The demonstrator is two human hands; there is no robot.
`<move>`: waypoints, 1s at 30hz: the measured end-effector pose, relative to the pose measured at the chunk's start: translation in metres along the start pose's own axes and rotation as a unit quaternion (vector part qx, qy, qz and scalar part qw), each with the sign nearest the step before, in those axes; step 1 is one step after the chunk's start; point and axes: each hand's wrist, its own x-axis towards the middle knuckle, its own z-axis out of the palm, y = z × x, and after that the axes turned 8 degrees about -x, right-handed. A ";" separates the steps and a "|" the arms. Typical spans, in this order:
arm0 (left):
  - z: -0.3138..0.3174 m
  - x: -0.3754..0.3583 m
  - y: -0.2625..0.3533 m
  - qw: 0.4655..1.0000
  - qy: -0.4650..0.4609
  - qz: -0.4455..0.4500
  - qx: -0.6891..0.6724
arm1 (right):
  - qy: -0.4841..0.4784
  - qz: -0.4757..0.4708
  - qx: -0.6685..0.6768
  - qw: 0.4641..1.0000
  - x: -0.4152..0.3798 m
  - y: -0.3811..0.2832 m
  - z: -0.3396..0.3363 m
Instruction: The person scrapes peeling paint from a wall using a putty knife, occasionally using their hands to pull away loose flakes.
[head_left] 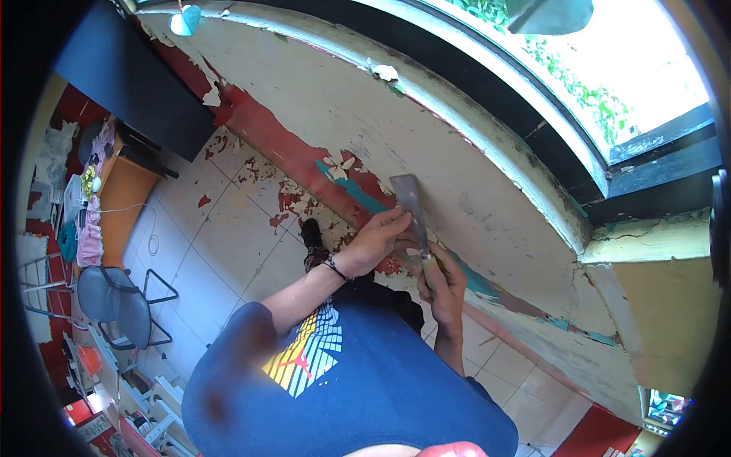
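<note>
Possibly a slip could cut the left grip (383, 234), pinching the scraper blade (413, 202) toward twelve o'clock, right grip (446, 288) clasping its handle (432, 272).

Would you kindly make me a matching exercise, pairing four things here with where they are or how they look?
1. right hand
2. shirt
3. paint flakes
4. left hand

A. scattered on the floor
B. fingers at the scraper blade
C. dark blue, with a printed front
D. around the scraper handle

Right pairs: 1-D; 2-C; 3-A; 4-B.
</note>
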 end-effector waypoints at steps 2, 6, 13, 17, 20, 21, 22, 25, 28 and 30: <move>0.010 0.000 0.008 0.999 -0.009 -0.019 -0.050 | -0.030 -0.036 0.155 0.987 -0.010 -0.009 -0.003; 0.010 0.006 0.012 0.998 -0.030 0.013 0.047 | -0.064 -0.052 0.230 0.970 -0.019 -0.005 -0.007; 0.018 0.003 0.021 0.997 -0.058 0.043 0.014 | -0.033 -0.015 0.302 0.953 -0.007 -0.036 0.028; 0.008 0.004 0.048 0.980 -0.038 0.129 0.147 | -0.036 -0.047 0.298 0.953 -0.001 -0.050 0.053; 0.003 0.003 0.070 0.963 -0.026 0.152 0.221 | 0.030 -0.127 0.113 0.985 0.008 -0.048 0.063; 0.000 0.003 0.075 0.962 -0.021 0.161 0.218 | 0.021 -0.129 0.108 0.986 0.014 -0.054 0.069; -0.004 0.002 0.080 0.961 -0.029 0.179 0.207 | 0.032 -0.121 0.066 0.990 0.019 -0.063 0.076; -0.023 0.005 0.099 0.964 -0.042 0.198 0.175 | 0.049 -0.112 -0.001 0.992 0.035 -0.067 0.097; -0.045 0.004 0.123 0.969 -0.037 0.190 0.150 | 0.010 -0.109 0.008 0.994 0.056 -0.077 0.124; -0.061 0.003 0.143 0.972 -0.024 0.189 0.139 | 0.009 -0.091 0.014 0.996 0.073 -0.080 0.147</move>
